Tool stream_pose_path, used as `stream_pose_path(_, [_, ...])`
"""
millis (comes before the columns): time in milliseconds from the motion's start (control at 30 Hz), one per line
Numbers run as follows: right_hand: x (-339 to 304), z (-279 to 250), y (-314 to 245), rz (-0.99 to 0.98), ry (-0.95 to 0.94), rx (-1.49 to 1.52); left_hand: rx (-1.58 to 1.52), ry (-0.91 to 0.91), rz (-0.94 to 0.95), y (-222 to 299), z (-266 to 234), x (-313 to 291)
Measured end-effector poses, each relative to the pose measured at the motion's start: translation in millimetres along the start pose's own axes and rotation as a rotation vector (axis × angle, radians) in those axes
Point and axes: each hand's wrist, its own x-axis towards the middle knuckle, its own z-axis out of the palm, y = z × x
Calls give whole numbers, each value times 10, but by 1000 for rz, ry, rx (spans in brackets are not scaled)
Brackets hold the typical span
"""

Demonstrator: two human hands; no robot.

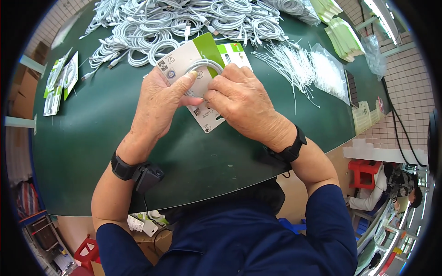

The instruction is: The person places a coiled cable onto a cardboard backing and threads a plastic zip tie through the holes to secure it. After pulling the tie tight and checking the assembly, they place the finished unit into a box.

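Note:
A white and green cardboard packaging card is held tilted above the green table, with a coiled light grey cable lying against its face. My left hand grips the card and coil from the left, thumb pressed on the cable. On the other side my right hand is closed in a pinch at the coil's right part; whatever sits between its fingertips is hidden. Behind my right hand a second green and white card shows, partly covered.
A large heap of coiled grey cables covers the table's far side. White cable ties lie at right beside a clear bag of ties. Stacked green cards stand at far right. Carded cables lie at left.

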Motion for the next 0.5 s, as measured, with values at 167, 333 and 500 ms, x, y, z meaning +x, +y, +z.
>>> stream_pose_path(167, [3, 9, -16, -20, -1, -27, 27, 10, 15, -17, 14, 13])
stream_pose_path(333, [-7, 40, -10, -17, -17, 27, 59, -13, 27, -5, -13, 20])
stream_pose_path(500, [24, 67, 71, 11, 131, 271, 69, -17, 20, -21, -56, 28])
